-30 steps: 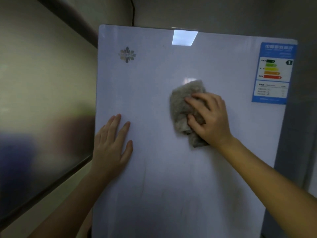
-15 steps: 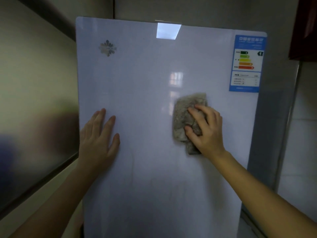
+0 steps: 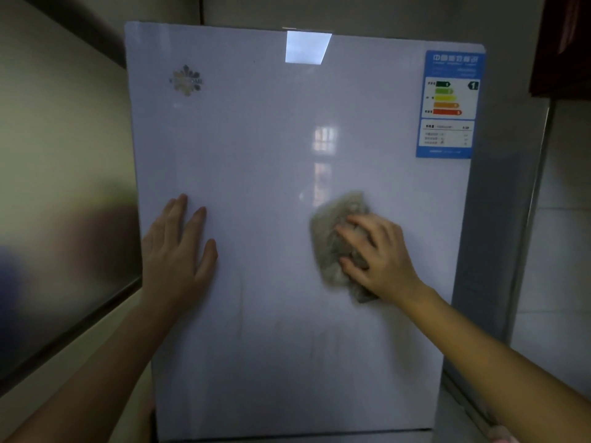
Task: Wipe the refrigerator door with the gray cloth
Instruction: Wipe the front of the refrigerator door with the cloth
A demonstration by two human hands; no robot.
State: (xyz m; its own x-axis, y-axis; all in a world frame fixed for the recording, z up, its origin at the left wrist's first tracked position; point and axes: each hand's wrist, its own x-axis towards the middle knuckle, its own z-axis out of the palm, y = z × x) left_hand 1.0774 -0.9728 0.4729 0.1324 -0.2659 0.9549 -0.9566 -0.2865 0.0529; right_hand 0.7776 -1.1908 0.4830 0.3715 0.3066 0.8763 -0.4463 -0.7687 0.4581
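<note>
The gray cloth (image 3: 335, 238) was motion-blurred, partly hidden under the right hand (image 3: 379, 254), whose curled fingers (image 3: 350, 230) pressed it against the refrigerator door (image 3: 271, 314). The left hand (image 3: 177, 251) lay flat, fingers spread, on the door.

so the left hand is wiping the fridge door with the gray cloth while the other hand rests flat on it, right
Not quite: the head view shows the right hand pressing the gray cloth on the fridge door. The left hand is the one resting flat on it.
</note>
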